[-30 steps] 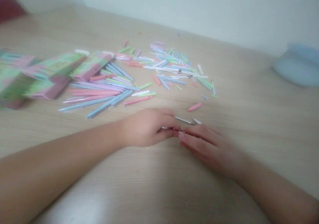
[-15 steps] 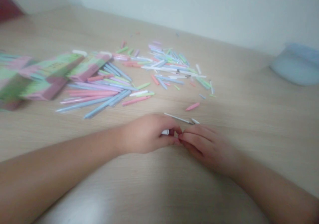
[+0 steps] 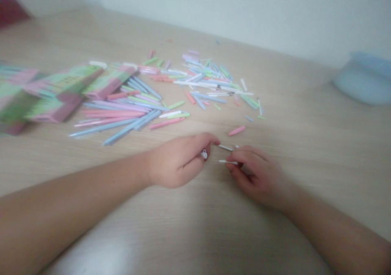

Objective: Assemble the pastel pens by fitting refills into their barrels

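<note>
My left hand (image 3: 180, 161) is closed, its fingers curled round a small white pen part (image 3: 204, 154) whose other end is hidden in the palm. Its index finger reaches to the end of a thin pen refill (image 3: 226, 147) lying on the table. My right hand (image 3: 259, 173) pinches a thin white pen refill (image 3: 227, 161) between thumb and fingers, the free end pointing left toward the other hand. A gap separates the two hands. A pink pen cap or short barrel (image 3: 237, 130) lies just beyond them.
Several pastel pen barrels (image 3: 122, 114) lie in a pile at left centre. Loose caps, refills and small parts (image 3: 207, 77) are scattered farther back. Green and pink boxes (image 3: 61, 87) stand at left. A pale blue object (image 3: 363, 79), blurred, sits at far right by the wall.
The hands, which met at the fingertips, have moved apart. The white refill in my right hand now shows, and my left index finger has stretched out over the refill on the table.
</note>
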Tool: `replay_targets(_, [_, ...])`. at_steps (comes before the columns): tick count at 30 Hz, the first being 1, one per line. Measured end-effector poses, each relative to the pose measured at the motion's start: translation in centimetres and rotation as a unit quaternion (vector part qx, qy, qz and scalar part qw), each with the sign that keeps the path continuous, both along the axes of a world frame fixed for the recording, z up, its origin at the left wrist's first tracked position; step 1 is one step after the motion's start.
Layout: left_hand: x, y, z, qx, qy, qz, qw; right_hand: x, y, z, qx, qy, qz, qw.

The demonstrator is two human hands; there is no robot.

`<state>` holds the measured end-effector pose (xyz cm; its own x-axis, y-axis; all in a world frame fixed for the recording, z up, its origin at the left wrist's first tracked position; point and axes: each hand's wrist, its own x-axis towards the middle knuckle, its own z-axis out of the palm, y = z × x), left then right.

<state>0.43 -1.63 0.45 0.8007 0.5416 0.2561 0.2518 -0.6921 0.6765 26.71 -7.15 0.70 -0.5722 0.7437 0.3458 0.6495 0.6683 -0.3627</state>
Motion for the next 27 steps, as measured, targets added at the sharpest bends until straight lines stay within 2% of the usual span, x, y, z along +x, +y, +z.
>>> replay_targets(14, [0.6, 0.0, 0.0, -0.046, -0.004, 0.059, 0.997, 0.3, 0.3, -0.1, -0.006, 0.016, -0.009, 1.000])
replay_targets(21, [1.0, 0.0, -0.8, 0.026, 0.025, 0.149, 0.988, 0.5, 0.4, -0.2, 0.011, 0.018, -0.030, 0.999])
replay_targets(27, [1.0, 0.2, -1.1, 0.093, 0.006, 0.163, 0.982, 0.8, 0.8, -0.3, 0.050, 0.036, -0.109, 0.992])
